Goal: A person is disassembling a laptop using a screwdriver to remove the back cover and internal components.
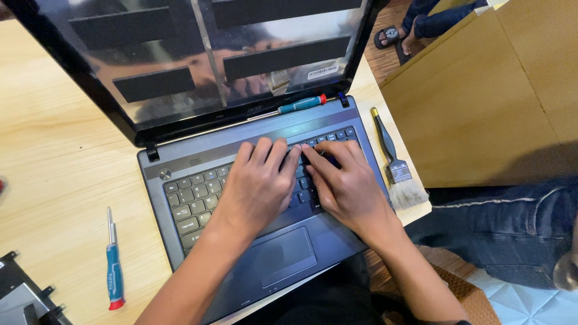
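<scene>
Head view: both hands rest palm-down on the keyboard (198,201) of an open grey laptop (337,235) on a pale wooden table (54,156), left hand (259,183) and right hand (346,189) side by side with fingertips meeting over the upper rows of keys, neither clenched nor visibly grasping anything. A teal screwdriver with red tip (301,105) lies along the hinge at the far edge; a second teal screwdriver (113,271) lies on the table left of the laptop, a small brush (394,162) just right of it.
</scene>
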